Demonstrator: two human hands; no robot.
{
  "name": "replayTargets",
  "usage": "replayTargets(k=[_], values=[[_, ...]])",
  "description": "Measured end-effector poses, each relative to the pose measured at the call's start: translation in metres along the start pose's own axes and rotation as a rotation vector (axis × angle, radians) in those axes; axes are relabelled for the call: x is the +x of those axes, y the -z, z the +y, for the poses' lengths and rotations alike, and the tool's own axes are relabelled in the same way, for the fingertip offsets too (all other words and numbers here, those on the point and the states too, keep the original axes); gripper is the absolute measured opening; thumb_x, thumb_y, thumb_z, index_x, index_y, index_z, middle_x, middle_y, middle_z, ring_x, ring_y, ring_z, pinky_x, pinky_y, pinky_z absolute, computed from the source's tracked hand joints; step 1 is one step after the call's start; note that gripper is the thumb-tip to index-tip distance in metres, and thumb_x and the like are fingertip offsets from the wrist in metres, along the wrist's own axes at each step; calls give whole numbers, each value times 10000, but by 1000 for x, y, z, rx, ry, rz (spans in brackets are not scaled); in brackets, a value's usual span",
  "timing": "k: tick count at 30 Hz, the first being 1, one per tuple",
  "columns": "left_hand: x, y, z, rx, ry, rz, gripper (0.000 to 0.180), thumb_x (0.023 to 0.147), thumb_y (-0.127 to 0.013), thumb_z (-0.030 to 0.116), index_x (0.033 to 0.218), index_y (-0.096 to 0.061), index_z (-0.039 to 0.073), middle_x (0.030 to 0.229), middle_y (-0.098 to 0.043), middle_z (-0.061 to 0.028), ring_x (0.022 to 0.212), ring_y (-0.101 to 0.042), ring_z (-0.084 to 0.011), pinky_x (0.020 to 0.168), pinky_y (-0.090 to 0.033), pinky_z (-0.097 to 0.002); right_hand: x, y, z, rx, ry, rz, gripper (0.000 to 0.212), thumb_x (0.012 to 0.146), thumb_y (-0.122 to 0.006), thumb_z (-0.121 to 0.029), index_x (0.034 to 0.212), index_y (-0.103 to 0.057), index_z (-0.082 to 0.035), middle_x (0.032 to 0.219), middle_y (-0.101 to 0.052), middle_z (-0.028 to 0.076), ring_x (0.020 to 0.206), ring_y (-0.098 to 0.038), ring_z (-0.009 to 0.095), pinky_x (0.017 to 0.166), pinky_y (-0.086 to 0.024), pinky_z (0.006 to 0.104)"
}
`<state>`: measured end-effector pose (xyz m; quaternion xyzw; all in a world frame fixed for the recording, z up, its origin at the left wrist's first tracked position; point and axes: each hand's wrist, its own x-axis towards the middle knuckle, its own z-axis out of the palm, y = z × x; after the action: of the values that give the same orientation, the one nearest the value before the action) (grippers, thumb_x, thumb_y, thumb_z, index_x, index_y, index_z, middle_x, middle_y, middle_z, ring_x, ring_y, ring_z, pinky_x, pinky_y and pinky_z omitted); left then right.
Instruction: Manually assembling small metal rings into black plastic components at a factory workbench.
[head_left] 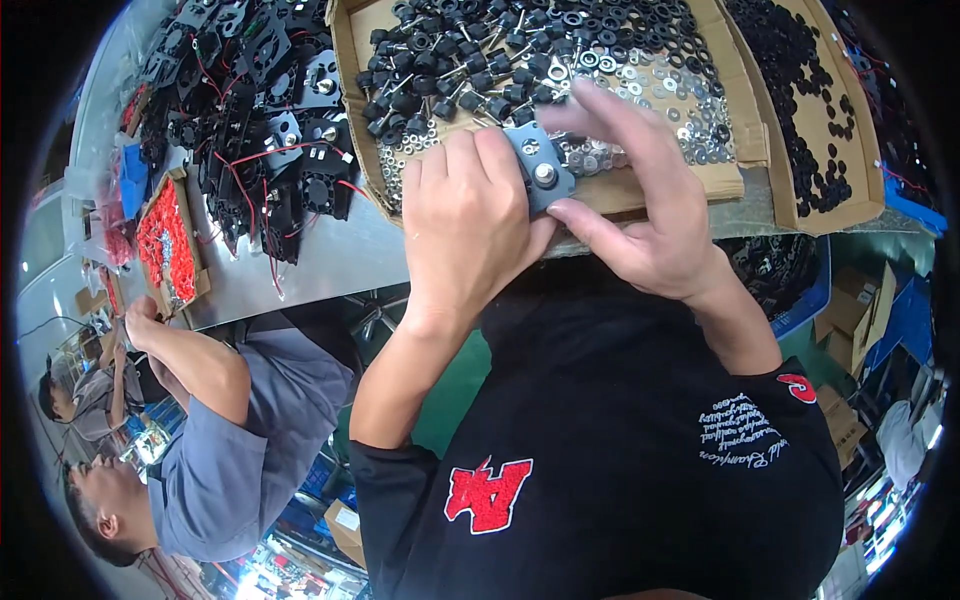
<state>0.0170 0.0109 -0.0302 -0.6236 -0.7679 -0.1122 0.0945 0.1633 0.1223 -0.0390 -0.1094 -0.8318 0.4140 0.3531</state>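
Observation:
My left hand (465,205) is closed round a small grey metal plate (538,150) with holes in it, over the near edge of a cardboard tray (640,208). A round silver stud with a dark ring (545,174) sits on the plate's face. My right hand (645,195) is on the plate's other side, fingers spread and thumb tip close to its lower corner; whether it touches is unclear. Beyond my hands, the tray holds black rubber feet with metal studs (470,70), black rings (640,20), and silver washers and nuts (690,110).
Black fan brackets with red wires (270,130) are heaped on the metal table (350,250) at left. A box of red parts (170,240) lies beyond them. Another cardboard tray (850,190) with black rings stands at right. A co-worker (230,430) sits at my left.

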Motion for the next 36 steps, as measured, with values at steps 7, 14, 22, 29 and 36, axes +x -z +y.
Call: replayTargets(k=[7,14,22,29,36], values=[[-1,-1,-2,7,13,-2,512,583,-808,354,859,-524,29,812,-529,-110,734,-570,-270,677,-442,-372,-4,4,13,-59,109,-128,639,740,-770,28,1345,-564,32,1324,-619,178,1106,-619,280,975,-470,359],[-1,-2,-3,-5,23,-4,521,585,-813,349,871,-527,22,812,-538,-116,724,-575,-276,682,-451,-376,7,0,6,26,20,-98,593,781,-730,8,1352,-569,6,1300,-644,163,1174,-601,301,1021,-441,364],[-1,-3,-2,-11,19,0,513,584,-815,344,864,-525,27,816,-538,-114,719,-572,-272,679,-449,-374,10,1,3,71,-27,-25,489,765,-730,4,1249,-655,1,953,-660,77,920,-615,238,823,-500,325],[1,1,0,20,3,5,503,609,-823,368,848,-526,40,793,-529,-97,731,-568,-262,687,-443,-366,31,15,-5,-250,219,-209,262,775,-709,-59,1038,-712,-56,890,-625,86,804,-617,261,701,-502,353],[-3,2,7,125,1,48,471,610,-806,361,830,-531,48,775,-510,-84,706,-536,-243,661,-422,-359,51,27,-12,-555,399,-392,230,767,-726,-142,966,-654,-54,873,-585,63,789,-602,257,713,-494,358]])
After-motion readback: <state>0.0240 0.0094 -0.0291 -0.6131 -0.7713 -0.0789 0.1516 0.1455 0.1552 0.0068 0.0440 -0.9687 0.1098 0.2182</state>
